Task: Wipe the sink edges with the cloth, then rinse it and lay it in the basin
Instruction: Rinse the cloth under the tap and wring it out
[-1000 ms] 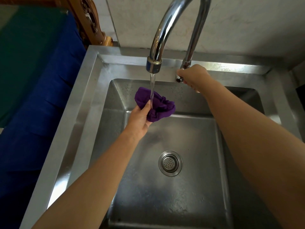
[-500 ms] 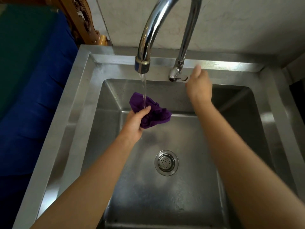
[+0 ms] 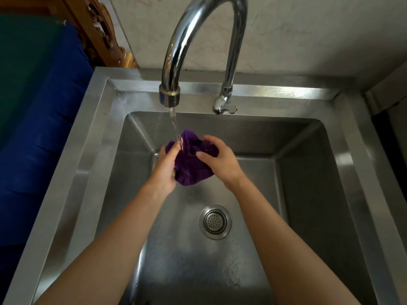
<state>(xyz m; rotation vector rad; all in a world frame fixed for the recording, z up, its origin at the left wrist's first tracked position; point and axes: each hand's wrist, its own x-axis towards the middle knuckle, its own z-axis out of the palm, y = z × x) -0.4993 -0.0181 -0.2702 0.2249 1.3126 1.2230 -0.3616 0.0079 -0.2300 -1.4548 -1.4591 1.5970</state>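
A bunched purple cloth (image 3: 191, 166) hangs over the steel sink basin (image 3: 308, 194), directly under a thin stream of water (image 3: 176, 128) from the curved chrome tap (image 3: 176, 51). My left hand (image 3: 166, 170) grips the cloth from its left side. My right hand (image 3: 220, 161) holds it from the right, thumb pressed on the fabric. Part of the cloth is hidden between my palms. The sink's flat rim (image 3: 88, 139) runs around the basin.
The tap's small lever (image 3: 224, 107) sits on the back rim, right of the spout. A round drain strainer (image 3: 215, 221) lies in the basin floor below my hands. Blue and green fabric (image 3: 33, 128) and carved wood (image 3: 99, 34) lie left of the sink.
My right hand left the tap lever and came down onto the cloth, so both hands now hold it. The water keeps running and the cloth sits slightly lower.
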